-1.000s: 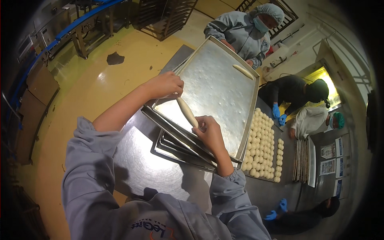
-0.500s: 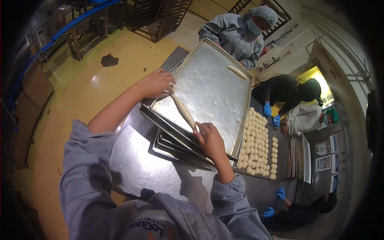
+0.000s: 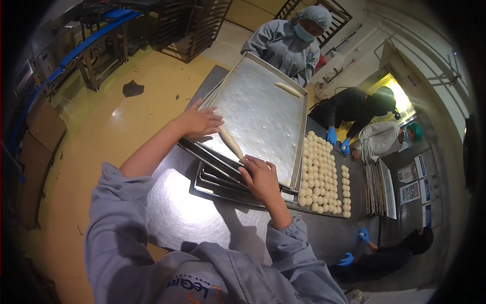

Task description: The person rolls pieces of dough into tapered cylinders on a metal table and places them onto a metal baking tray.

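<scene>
A long, tapered dough roll [image 3: 231,142] lies across the near left part of a shallow metal baking tray [image 3: 258,116]. My left hand [image 3: 201,121] is open at the roll's upper left end, its fingers stretched over the tray's edge. At the lower right end, my right hand [image 3: 262,178] touches the dough with fingertips, its thumb and fingers apart. Another dough roll [image 3: 287,90] rests near the tray's far right corner. Beneath this tray are several more trays [image 3: 223,185], stacked askew on a steel table [image 3: 177,202].
Rows of round dough balls [image 3: 321,177] cover the table right of the trays. A person in grey [image 3: 286,43] stands beyond the far edge. Blue-gloved co-workers [image 3: 349,114] work at the right. Upright trays [image 3: 375,188] stand there too. A rack [image 3: 190,28] is behind.
The dough roll has come down onto the tray. My left fingers have spread, and my right hand's grip has loosened at the other end. The whole view has shifted slightly.
</scene>
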Demonstrator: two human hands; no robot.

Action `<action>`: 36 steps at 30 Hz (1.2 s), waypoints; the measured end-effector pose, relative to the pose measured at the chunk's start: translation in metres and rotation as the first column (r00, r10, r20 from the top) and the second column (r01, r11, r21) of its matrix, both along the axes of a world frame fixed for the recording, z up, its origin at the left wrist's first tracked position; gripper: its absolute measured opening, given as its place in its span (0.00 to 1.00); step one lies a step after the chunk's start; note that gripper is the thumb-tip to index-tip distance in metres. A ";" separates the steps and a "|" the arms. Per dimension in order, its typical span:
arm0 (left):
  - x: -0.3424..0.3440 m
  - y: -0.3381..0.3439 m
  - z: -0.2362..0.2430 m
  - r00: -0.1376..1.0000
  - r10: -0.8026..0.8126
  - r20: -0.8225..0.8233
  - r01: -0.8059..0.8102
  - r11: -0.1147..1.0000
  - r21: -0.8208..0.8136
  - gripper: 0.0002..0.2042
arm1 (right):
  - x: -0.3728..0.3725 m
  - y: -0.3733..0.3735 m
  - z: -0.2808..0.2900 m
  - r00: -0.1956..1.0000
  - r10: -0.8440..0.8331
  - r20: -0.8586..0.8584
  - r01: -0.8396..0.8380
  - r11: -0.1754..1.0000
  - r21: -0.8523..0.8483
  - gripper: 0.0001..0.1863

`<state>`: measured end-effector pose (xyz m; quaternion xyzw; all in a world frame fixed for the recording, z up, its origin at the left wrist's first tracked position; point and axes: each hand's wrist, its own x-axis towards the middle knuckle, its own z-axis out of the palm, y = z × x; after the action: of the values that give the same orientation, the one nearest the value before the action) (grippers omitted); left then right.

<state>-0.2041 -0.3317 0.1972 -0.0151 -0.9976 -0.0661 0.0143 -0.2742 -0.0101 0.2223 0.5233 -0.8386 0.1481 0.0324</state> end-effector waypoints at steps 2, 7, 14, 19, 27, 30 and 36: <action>0.003 0.007 0.005 0.997 0.034 0.062 -0.032 0.999 -0.034 0.28 | 0.005 0.011 0.011 0.999 -0.039 -0.012 0.038 0.995 -0.091 0.19; 0.008 0.040 0.009 0.973 -0.077 -0.217 0.105 0.987 0.121 0.29 | 0.031 0.080 0.002 0.968 -0.157 0.198 0.227 0.884 -0.408 0.17; 0.016 0.057 0.000 0.976 -0.209 -0.064 0.213 0.975 0.056 0.29 | 0.105 0.199 -0.056 0.842 -0.284 0.459 0.453 0.835 -0.314 0.13; 0.020 0.067 0.018 0.994 -0.101 -0.033 0.100 0.995 -0.015 0.30 | 0.130 0.249 -0.062 0.792 -0.394 0.466 0.568 0.756 -0.326 0.13; 0.118 0.154 -0.111 0.600 0.408 -0.689 0.103 0.814 0.572 0.30 | 0.075 0.274 -0.104 0.554 -0.362 0.750 0.814 0.423 -0.398 0.13; 0.181 0.264 -0.169 0.870 0.492 -0.036 -0.330 0.634 0.699 0.32 | 0.006 0.263 -0.142 0.458 -0.287 0.841 0.874 0.317 -0.368 0.18; 0.235 0.316 -0.255 0.988 0.133 -0.073 -0.120 0.979 0.165 0.33 | -0.170 0.225 -0.189 0.632 -0.502 0.590 0.774 0.395 -0.494 0.35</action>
<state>0.0308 -0.0157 -0.0578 0.0469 -0.9865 -0.1444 0.0612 -0.4446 0.2151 0.0335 0.0609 -0.8375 0.5250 0.1389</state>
